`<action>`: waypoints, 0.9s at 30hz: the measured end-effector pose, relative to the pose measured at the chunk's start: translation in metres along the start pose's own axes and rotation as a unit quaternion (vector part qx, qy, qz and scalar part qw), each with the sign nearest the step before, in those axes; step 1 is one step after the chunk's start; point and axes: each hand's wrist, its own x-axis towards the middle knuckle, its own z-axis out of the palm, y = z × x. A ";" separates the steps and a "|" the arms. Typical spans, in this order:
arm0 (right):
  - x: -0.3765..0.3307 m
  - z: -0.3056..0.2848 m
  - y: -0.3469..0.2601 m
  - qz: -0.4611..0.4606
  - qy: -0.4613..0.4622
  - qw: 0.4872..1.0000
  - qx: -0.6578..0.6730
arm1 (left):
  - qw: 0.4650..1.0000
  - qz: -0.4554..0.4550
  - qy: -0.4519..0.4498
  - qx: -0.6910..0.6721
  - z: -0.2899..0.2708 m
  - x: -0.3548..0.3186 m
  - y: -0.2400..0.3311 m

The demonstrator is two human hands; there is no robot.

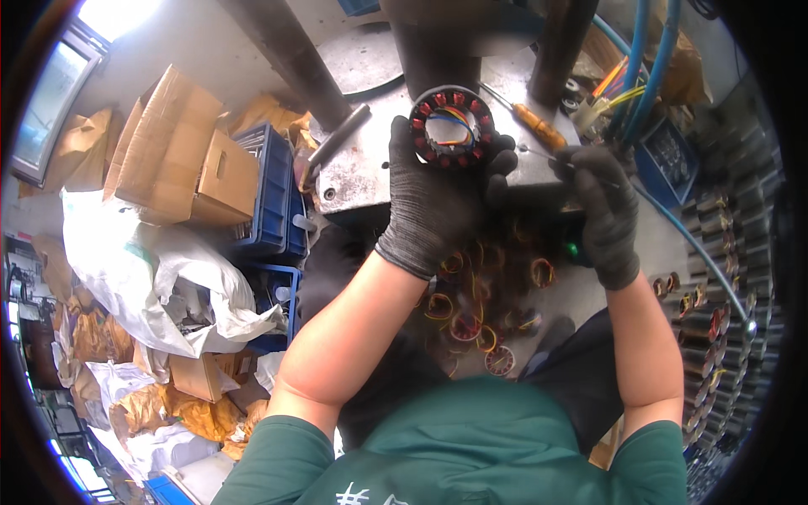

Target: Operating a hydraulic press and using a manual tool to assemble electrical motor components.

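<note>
My left hand [433, 206], in a dark grey knit glove, is closed round a motor stator [459, 98]. The stator is a black ring with red copper windings, and blue, orange and yellow wires cross its open centre. It is raised above the metal worktop [358, 172]. To its right, my gloved right hand [609, 223] pinches a thin metal pick [541, 155], whose tip points left toward the stator without touching it. A screwdriver with an orange-brown handle [539, 126] lies on the worktop just beyond the pick.
Several wired stators [499, 360] lie below, between my legs. Dark steel columns [295, 63] rise from the worktop. At left are blue crates [273, 189], a cardboard box [227, 178] and white sacks [126, 269]. Metal cylinders [711, 324] line the right, near a blue hose [692, 240].
</note>
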 end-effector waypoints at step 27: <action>0.001 0.033 -0.048 -0.239 -0.078 0.941 -0.228 | 0.992 0.046 -0.115 0.001 0.016 -0.010 -0.014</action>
